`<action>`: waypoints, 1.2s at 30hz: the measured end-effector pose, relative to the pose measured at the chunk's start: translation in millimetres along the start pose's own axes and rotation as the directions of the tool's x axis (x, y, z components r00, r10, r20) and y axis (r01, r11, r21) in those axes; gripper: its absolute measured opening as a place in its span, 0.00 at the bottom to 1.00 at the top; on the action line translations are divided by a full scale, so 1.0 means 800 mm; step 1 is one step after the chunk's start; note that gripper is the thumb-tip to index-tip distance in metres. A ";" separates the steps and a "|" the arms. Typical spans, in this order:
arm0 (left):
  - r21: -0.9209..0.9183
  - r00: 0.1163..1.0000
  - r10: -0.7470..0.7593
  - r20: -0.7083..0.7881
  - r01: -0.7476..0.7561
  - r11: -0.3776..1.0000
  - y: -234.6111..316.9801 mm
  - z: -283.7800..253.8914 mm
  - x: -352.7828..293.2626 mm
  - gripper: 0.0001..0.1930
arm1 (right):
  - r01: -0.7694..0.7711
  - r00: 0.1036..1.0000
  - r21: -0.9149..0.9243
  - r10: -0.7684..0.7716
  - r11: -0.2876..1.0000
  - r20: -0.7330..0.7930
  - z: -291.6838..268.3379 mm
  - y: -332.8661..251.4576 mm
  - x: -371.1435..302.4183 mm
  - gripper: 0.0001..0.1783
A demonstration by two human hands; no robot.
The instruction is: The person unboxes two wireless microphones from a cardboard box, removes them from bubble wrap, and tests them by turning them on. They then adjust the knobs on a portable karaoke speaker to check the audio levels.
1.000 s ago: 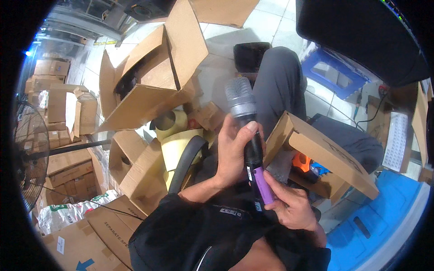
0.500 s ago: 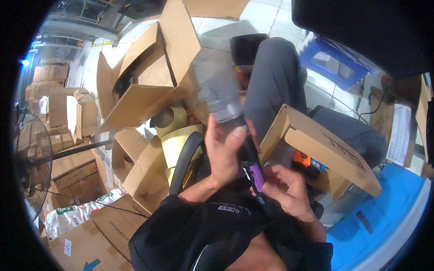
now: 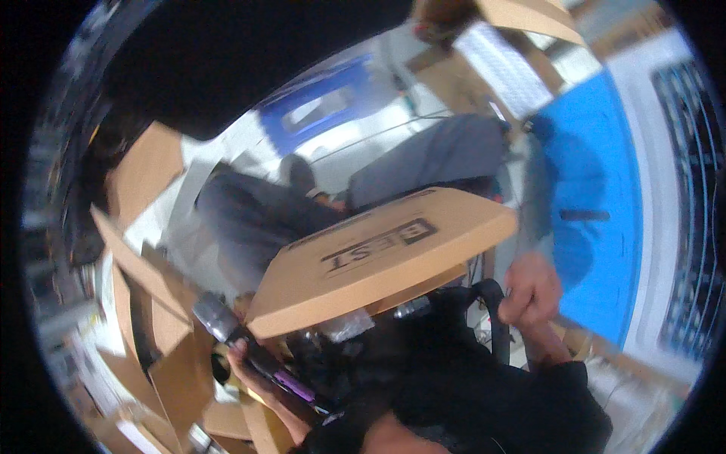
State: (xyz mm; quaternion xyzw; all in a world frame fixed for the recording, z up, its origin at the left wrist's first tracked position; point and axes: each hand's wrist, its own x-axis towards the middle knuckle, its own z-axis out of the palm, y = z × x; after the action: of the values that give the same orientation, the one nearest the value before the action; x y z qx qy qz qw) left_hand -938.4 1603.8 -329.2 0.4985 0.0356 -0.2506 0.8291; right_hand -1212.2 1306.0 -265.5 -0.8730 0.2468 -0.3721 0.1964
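Note:
My left hand [image 3: 243,363], low on the left, is closed round a handheld microphone [image 3: 266,365]. The microphone has a silver head and a black body, with a purple piece showing in its handle, and it slants up to the left. On the right my right hand [image 3: 532,289] is raised beside the chair's armrest, its fingers curled shut. Motion blurs it, and whatever lies in its fingers cannot be made out. On my lap, between the hands, rests a cardboard box [image 3: 386,250] with its lid flap towards my knees. Clear plastic wrapping [image 3: 344,327] shows at its near side.
A blue tabletop [image 3: 594,189] runs along the right, beside a white grated unit [image 3: 669,250]. A blue plastic stool [image 3: 318,102] stands on the floor ahead. Open cartons [image 3: 162,325] crowd the left. A black chair armrest [image 3: 495,318] is near my right arm.
My view has swung to the right. My right hand has left the microphone's purple piece and moved out towards the blue tabletop; my left hand still holds the microphone, lower and to the left.

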 end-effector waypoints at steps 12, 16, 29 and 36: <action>0.399 0.977 -0.200 -0.070 0.211 0.892 -0.032 0.021 -0.002 0.34 | -0.475 0.798 0.284 0.272 0.833 0.537 0.035 0.054 -0.053 0.44; 0.424 0.954 -0.223 -0.202 0.290 0.858 -0.027 0.042 -0.005 0.38 | -0.535 0.771 0.103 0.435 0.838 0.466 0.059 0.049 -0.056 0.45; 0.192 0.912 -0.218 0.348 0.158 0.969 0.018 0.224 -0.017 0.32 | -0.722 0.691 -0.079 0.713 0.687 -0.121 -0.089 0.063 -0.111 0.21; 0.526 0.382 -0.586 0.714 0.259 0.810 -0.121 0.392 -0.039 0.33 | -0.939 0.163 0.150 0.784 0.310 -0.600 -0.138 0.080 -0.247 0.14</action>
State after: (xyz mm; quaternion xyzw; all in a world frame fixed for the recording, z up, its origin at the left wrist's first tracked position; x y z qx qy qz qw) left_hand -1069.2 1314.6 -240.8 0.4116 -0.2910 -0.6701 0.5449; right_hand -1431.2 1351.1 -337.1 -0.4283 0.7928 -0.3974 0.1737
